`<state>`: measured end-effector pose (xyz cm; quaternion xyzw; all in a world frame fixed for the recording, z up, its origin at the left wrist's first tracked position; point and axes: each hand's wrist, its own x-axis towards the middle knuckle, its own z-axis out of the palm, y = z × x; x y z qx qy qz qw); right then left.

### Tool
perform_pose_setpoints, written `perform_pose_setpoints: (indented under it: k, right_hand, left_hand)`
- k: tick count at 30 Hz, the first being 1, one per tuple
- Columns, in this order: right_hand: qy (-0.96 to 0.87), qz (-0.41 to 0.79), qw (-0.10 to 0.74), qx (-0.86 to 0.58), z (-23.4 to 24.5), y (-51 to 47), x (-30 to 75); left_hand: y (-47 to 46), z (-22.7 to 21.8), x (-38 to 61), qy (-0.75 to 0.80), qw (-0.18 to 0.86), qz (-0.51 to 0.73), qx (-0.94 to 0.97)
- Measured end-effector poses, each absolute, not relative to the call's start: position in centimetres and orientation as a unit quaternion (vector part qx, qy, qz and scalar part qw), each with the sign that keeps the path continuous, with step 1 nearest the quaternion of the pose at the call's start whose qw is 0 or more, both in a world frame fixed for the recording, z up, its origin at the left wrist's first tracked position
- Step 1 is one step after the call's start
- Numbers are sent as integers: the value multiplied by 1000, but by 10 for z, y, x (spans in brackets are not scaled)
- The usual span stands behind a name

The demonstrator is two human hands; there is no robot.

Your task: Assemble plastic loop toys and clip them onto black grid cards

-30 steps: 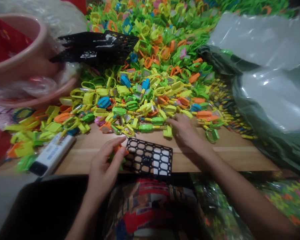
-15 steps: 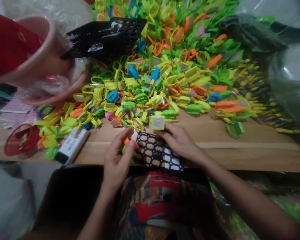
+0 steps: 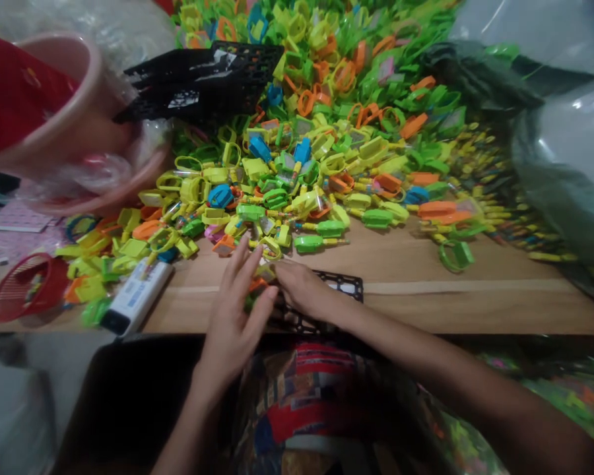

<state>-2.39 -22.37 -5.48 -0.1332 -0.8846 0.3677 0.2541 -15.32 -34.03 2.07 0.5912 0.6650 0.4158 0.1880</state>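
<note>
**Checker:** State of the hands?

**Operator:** On my remote head feed, the left hand [image 3: 232, 316] reads as open, fingers spread, just above small orange and yellow plastic pieces [image 3: 258, 284] at the near edge of the pile. The right hand [image 3: 301, 290] lies across the black plastic grid [image 3: 339, 285] with its fingers together. I cannot tell whether it grips anything.

**Checker:** Location of the work item?

**Operator:** The grid lies at 6 o'clock near the front edge of the wooden table [image 3: 426, 310], largely covered by the hands. The heap of neon plastic clips [image 3: 297, 165] spreads behind it from 10 to 2 o'clock.

**Checker:** Reason for that layout?

**Operator:** My judgement: the grid sits at the front edge so both hands can reach it and the heap without stretching. The stacked black grids [image 3: 202, 82] at 11 o'clock appear to be kept within that same reach.

**Checker:** Containers?

**Operator:** At 10 o'clock, a pink plastic basin [image 3: 99, 72] holds a red item, with a second pink basin [image 3: 129, 191] and clear plastic around it. At 9 o'clock, a red mesh basket [image 3: 30, 287] lies tilted; I cannot see inside it. At 3 o'clock, the contents of a green plastic sack [image 3: 559, 191] are hidden.
</note>
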Motion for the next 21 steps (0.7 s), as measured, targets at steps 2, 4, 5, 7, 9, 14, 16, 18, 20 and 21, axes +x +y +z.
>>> perform_pose_setpoints:
  k: [2,4,5,7,9,14,16,18,20,21]
  right_hand:
    - [-889,364,244,-132,-44,-219,-16]
    - [-886,347,264,-160,-33,-210,0]
    - [-886,319,276,-191,-29,-204,11]
    - [-894,223,279,-272,-27,-190,34]
    - [-901,126,242,-338,-33,-176,54]
    - [-912,120,206,-334,-50,-166,66]
    - [-904,176,232,-313,-48,-174,57]
    - [-888,260,251,-286,-43,-186,42]
    - [-863,351,260,-252,-38,-197,24]
    - [-850,390,264,-238,-38,-201,15]
  left_hand:
    - [-341,24,-157,662,200,402,600]
    - [-344,27,-159,661,209,403,597]
    - [-346,29,-160,664,212,401,594]
    - [-349,32,-162,671,223,392,588]
    - [-349,34,-162,679,232,385,581]
    - [-344,31,-160,679,213,404,575]
    - [-344,29,-159,675,212,415,572]
    - [-345,27,-158,673,216,420,569]
    - [-345,26,-157,676,216,416,569]
    - [-346,26,-157,677,213,413,570]
